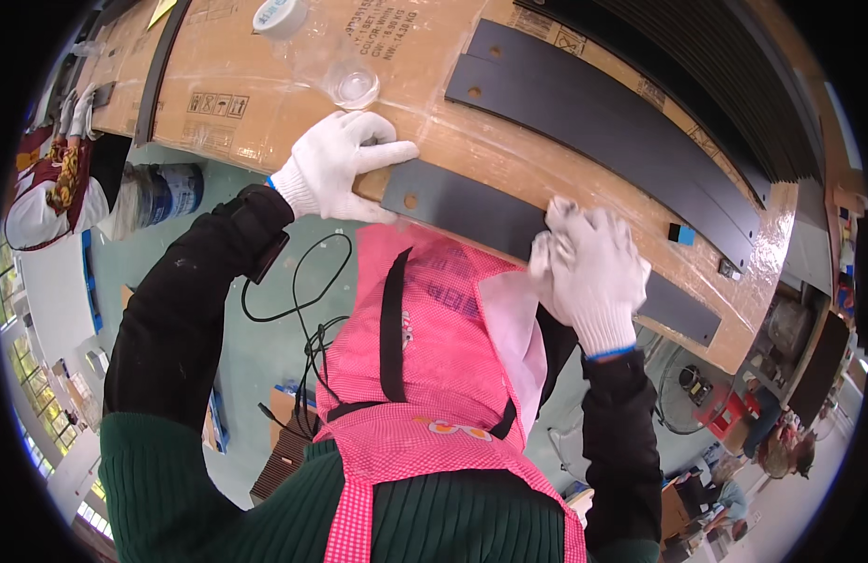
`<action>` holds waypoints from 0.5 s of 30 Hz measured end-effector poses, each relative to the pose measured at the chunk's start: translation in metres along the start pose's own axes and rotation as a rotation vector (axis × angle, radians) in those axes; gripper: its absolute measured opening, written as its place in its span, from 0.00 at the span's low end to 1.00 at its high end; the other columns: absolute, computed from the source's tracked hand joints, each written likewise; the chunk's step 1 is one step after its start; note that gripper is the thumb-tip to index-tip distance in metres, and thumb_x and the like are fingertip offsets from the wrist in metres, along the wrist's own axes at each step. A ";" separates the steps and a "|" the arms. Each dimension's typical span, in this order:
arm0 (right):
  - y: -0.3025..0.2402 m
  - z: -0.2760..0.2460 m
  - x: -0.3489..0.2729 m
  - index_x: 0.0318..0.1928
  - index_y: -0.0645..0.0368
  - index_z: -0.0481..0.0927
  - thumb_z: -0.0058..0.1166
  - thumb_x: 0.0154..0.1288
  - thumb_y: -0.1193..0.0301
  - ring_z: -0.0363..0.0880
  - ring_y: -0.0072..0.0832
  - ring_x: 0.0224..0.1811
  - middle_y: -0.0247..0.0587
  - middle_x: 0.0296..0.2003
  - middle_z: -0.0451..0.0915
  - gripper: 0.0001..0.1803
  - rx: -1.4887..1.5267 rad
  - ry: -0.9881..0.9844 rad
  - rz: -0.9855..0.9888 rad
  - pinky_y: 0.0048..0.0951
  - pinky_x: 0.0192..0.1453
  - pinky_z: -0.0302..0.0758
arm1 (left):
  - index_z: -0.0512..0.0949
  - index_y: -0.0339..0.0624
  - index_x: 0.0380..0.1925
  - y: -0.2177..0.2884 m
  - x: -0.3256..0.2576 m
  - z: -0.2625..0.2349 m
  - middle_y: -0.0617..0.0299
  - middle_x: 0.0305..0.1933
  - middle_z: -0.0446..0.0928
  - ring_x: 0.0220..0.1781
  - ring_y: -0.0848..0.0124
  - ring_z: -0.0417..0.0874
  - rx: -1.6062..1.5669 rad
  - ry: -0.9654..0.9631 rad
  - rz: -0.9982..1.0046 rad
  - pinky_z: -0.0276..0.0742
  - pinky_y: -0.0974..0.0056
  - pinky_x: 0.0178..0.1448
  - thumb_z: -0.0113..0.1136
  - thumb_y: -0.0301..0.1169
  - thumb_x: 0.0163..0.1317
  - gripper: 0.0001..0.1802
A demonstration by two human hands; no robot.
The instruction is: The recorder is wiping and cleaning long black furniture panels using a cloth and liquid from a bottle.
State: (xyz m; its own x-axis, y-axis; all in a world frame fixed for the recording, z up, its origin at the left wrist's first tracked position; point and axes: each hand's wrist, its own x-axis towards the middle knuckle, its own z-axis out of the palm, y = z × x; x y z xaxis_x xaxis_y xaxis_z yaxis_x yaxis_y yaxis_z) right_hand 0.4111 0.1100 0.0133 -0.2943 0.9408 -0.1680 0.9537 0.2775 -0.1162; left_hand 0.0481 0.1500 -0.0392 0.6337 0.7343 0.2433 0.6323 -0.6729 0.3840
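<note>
A narrow dark grey board with a round hole near its left end lies along the near edge of a cardboard-covered worktop. My left hand, in a white knit glove, grips that end between thumb and forefinger. Farther along the board, my gloved right hand presses down on its face with bunched fingers. Motion smears those fingertips, and whatever they may hold blends with the white glove. Beyond lie wider dark grey boards, also with holes at the left end.
A clear plastic bottle with a white cap lies beyond my left hand. Dark boards are stacked at the far right. A small black-and-blue block rests near the right end. Black cables hang below the worktop. Other people work at both sides.
</note>
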 end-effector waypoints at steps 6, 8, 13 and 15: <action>-0.006 -0.015 0.016 0.47 0.51 0.84 0.59 0.64 0.62 0.80 0.48 0.55 0.46 0.46 0.80 0.13 0.051 -0.061 0.007 0.50 0.58 0.78 | 0.85 0.50 0.59 -0.002 0.002 -0.002 0.58 0.50 0.80 0.49 0.55 0.84 -0.006 -0.010 0.006 0.80 0.52 0.55 0.85 0.50 0.33 0.46; -0.007 -0.016 0.017 0.46 0.51 0.84 0.60 0.64 0.62 0.80 0.47 0.55 0.45 0.47 0.80 0.13 0.028 -0.052 -0.032 0.50 0.58 0.78 | 0.85 0.50 0.60 -0.002 0.000 -0.004 0.58 0.50 0.79 0.50 0.55 0.84 0.006 -0.003 0.013 0.80 0.52 0.56 0.85 0.51 0.33 0.47; -0.018 -0.014 0.020 0.47 0.49 0.84 0.60 0.63 0.63 0.80 0.47 0.56 0.44 0.48 0.80 0.12 -0.014 -0.017 -0.016 0.48 0.58 0.79 | 0.85 0.50 0.60 -0.002 0.003 -0.002 0.58 0.50 0.79 0.51 0.54 0.84 -0.011 -0.014 0.016 0.80 0.52 0.57 0.86 0.50 0.34 0.46; -0.019 -0.013 0.020 0.47 0.48 0.84 0.60 0.63 0.63 0.80 0.47 0.56 0.44 0.48 0.80 0.13 -0.005 -0.028 -0.023 0.48 0.58 0.79 | 0.85 0.51 0.60 -0.002 0.001 0.001 0.58 0.50 0.79 0.51 0.54 0.84 -0.011 -0.004 -0.004 0.80 0.51 0.57 0.86 0.49 0.35 0.46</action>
State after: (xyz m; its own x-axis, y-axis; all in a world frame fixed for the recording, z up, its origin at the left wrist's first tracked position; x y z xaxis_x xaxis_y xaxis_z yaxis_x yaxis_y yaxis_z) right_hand 0.3878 0.1266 0.0251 -0.3181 0.9283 -0.1923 0.9468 0.3005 -0.1156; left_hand 0.0477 0.1516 -0.0402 0.6330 0.7367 0.2380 0.6298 -0.6688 0.3951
